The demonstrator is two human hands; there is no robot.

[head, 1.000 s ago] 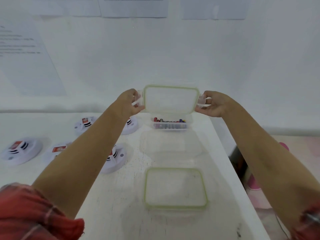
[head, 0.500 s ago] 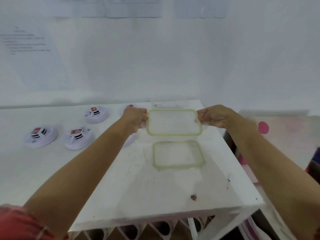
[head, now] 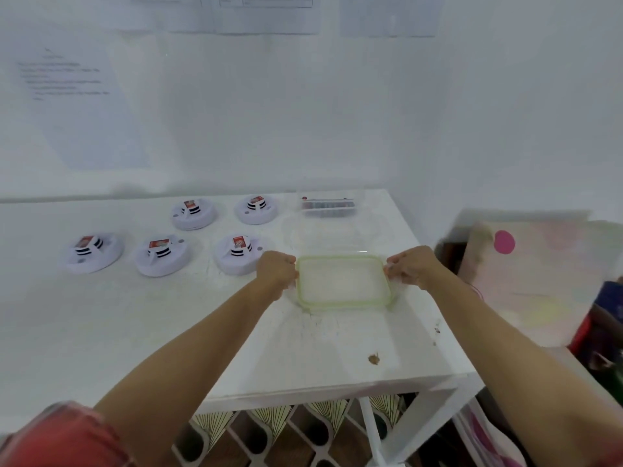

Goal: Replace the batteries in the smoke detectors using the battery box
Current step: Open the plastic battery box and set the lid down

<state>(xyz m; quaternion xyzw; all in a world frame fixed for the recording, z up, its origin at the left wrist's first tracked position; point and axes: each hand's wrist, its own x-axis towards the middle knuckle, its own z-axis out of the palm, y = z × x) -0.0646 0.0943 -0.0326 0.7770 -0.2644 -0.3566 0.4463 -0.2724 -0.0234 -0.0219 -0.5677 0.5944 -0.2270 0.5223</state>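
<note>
Left hand [head: 278,269] and right hand [head: 409,267], each grip clamped on the green-rimmed lid [head: 342,281], held it over the counter [head: 303,348].

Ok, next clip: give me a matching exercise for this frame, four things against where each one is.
Things:
1. green-rimmed lid
2. battery box
3. smoke detectors
4. brown stain

Places:
A. near the table's front right corner
B. held between the left hand and right hand
C. in two rows, left of the lid
D. at the table's far right corner

Pairs: 1-B, 2-D, 3-C, 4-A
</note>
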